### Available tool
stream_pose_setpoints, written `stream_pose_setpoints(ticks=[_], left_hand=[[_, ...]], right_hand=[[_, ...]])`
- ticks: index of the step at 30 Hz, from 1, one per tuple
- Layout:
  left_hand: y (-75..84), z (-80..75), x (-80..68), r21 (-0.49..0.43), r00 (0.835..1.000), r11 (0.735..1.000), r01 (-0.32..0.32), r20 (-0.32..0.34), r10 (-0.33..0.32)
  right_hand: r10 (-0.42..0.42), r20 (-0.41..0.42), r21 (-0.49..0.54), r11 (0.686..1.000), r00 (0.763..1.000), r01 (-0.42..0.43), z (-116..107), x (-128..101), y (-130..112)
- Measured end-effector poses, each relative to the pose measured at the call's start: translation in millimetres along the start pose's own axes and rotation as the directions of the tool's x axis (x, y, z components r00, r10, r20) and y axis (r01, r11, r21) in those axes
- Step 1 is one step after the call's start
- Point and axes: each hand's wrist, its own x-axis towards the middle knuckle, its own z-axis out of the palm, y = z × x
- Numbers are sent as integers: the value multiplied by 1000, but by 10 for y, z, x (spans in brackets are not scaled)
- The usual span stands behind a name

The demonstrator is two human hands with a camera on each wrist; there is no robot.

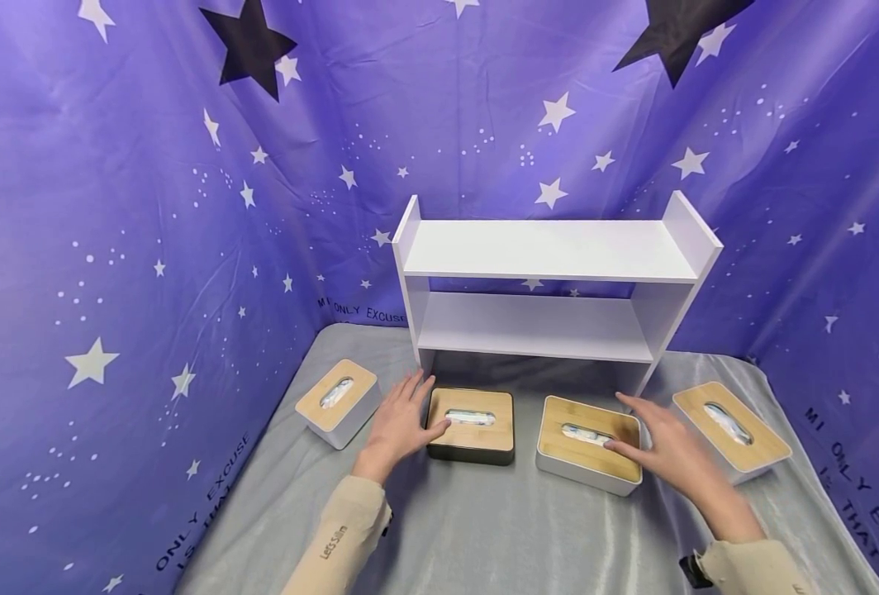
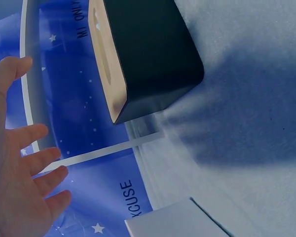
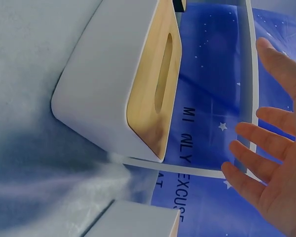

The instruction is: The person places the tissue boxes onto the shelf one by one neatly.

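Observation:
My left hand hovers with spread fingers at the left side of a black tissue box with a wooden lid. In the left wrist view a gap separates that hand from the dark box. On the right, my other hand reaches over the right end of a white tissue box, also wooden-lidded. The right wrist view has this hand with fingers apart and nothing held, away from the white box. Tissue shows in the slots of both lids.
A white two-tier shelf stands behind the boxes. One more white tissue box sits at the far left, another at the far right beside my right wrist. Grey cloth covers the table; purple star-patterned curtains surround it.

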Motion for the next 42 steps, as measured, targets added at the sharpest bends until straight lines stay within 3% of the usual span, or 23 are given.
stream_pose_setpoints(ticks=[15, 25, 29, 36, 42], left_hand=[[-4, 101, -55, -42, 999, 999, 21, -25, -22], [-38, 217, -75, -92, 997, 995, 39, -69, -46], [-44, 255, -92, -110, 996, 993, 47, -70, -55], [-30, 296, -110, -183, 996, 980, 75, -42, -84], [-22, 339, -122, -287, 994, 954, 88, -40, -104]], right_hand=[[45, 46, 44, 998, 998, -47, 148, 39, -117], [-23, -39, 93, 995, 999, 27, 357, 98, -252], [-21, -37, 117, 993, 999, 25, 468, 113, -337], [-38, -67, 111, 993, 997, 45, 607, 145, -493], [-38, -76, 132, 990, 996, 48, 711, 165, -613]])
